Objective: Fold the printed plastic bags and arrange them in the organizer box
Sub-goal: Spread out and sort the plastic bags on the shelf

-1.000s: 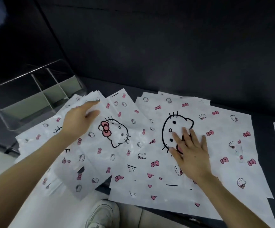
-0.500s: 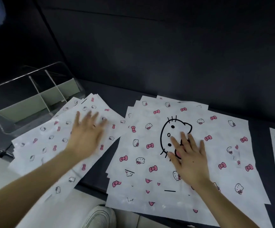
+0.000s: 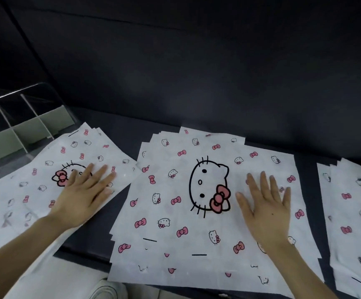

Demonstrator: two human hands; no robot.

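Note:
White plastic bags printed with cat faces and pink bows lie flat on a dark table in three stacks. My left hand (image 3: 84, 193) rests flat with spread fingers on the left stack (image 3: 45, 169), partly covering its large cat print. My right hand (image 3: 266, 203) presses flat on the middle stack (image 3: 175, 212), just right of the big cat face with the pink bow. A third stack (image 3: 352, 212) lies at the right edge. The clear organizer box (image 3: 24, 126) with upright dividers stands at the back left, behind the left stack.
The dark table (image 3: 121, 190) shows as a narrow strip between the left and middle stacks. A dark wall (image 3: 196, 72) rises right behind the bags. Below the table's front edge a white shoe (image 3: 106, 290) stands on the pale floor.
The left stack has slid left, away from the middle one. My left hand now lies flat on it. My right hand has moved right, off the big cat face.

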